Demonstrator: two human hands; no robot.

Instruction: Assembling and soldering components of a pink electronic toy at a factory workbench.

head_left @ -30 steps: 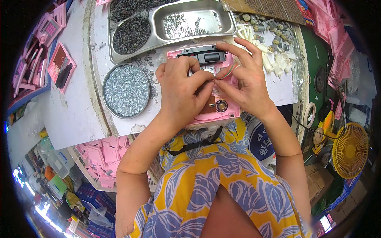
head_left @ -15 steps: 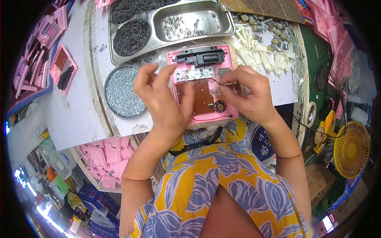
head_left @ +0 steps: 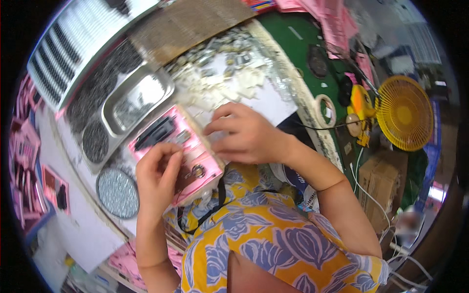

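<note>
This is a small assembly workshop. The crowded worktop (head_left: 273, 100) carries metal trays (head_left: 134, 100) of tiny dark parts, a round tin (head_left: 117, 193) of silvery bits and a heap of white plastic pieces (head_left: 229, 80). Stacks of pink casings (head_left: 29, 146) lie around, beside a roll of tape (head_left: 325, 110) and a yellow fan (head_left: 403, 112).

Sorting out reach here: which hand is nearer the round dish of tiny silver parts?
Left. The left hand sits just right of the round dish, on the pink case; the right hand is beyond the case.
</note>
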